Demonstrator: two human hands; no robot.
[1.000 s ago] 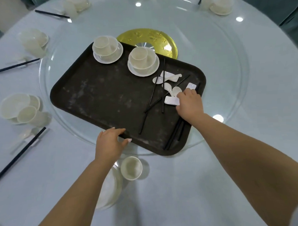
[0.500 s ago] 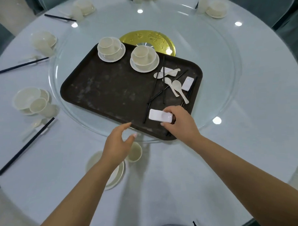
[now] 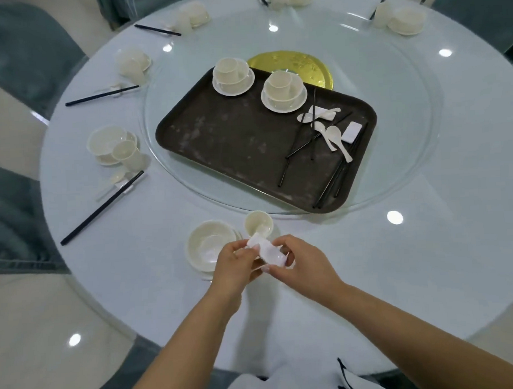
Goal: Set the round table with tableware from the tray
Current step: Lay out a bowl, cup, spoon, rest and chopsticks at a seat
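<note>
At six o'clock on the round table [image 3: 370, 277], near its edge, both hands meet over the white cloth and hold one small white rest [image 3: 266, 250] between them: the left hand [image 3: 235, 264] pinches its upper left end with curled fingers, and the right hand [image 3: 301, 261] curls round its lower right end. Whether the rest touches the cloth cannot be told. Just beyond the hands, toward twelve o'clock, a cream cup [image 3: 258, 222] stands upright, and at its nine o'clock side a cream bowl [image 3: 211, 245] sits on a plate, partly hidden by the left hand. Farther toward the middle, a dark brown tray [image 3: 232, 136] lies on the glass turntable [image 3: 408, 129], with one corner over a gold disc [image 3: 296, 67] at the centre. Two stacks of cup, bowl and saucer stand along the tray's far edge, one at eleven o'clock [image 3: 233, 76] and one just right of it [image 3: 283, 90]. At the tray's three o'clock end lie loose black chopsticks [image 3: 298, 145], several white spoons [image 3: 333, 136] and another white rest [image 3: 352, 131]. Around the table's rim, place settings are laid at eight o'clock [image 3: 112, 146], ten o'clock [image 3: 133, 64], eleven o'clock [image 3: 193, 16] and one o'clock [image 3: 403, 18], each with cream dishes, and those on the left with black chopsticks beside them.
</note>
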